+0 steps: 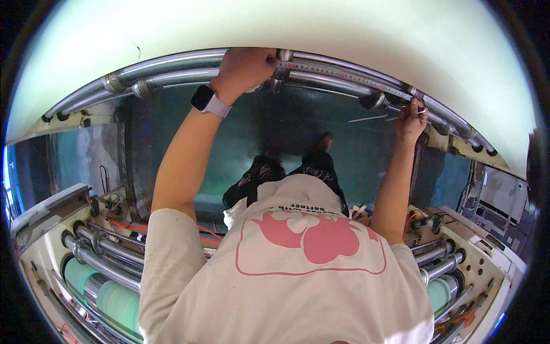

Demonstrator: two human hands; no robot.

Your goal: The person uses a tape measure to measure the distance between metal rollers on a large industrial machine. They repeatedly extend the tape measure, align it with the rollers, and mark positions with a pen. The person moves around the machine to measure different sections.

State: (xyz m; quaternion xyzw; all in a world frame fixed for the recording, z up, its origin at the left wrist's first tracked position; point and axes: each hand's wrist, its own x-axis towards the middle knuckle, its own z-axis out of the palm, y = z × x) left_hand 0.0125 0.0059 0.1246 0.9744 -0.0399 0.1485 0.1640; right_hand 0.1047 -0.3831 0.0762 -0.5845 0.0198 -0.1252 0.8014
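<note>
A steel measuring tape (344, 74) with dark marks and red patches stretches along the upper metal bars (172, 61) of a machine. My left hand (246, 67), with a watch (209, 101) on its wrist, is closed on the tape's left part beside a dark collar (283, 64). Its palm side is hidden, and a pale edge shows under it. Farther right, my right hand (412, 118) pinches the tape's other end just below a second collar (416, 92). A small whitish thing shows at its fingers. Which hand has the tape's case cannot be seen.
A large pale curved surface (321, 26) rises beyond the bars. More collars (114, 82) sit on them at the left. Behind me stand a second set of metal rollers (109, 264) and green rollers (117, 301). My feet (325, 141) are on the dark green floor (240, 129) between.
</note>
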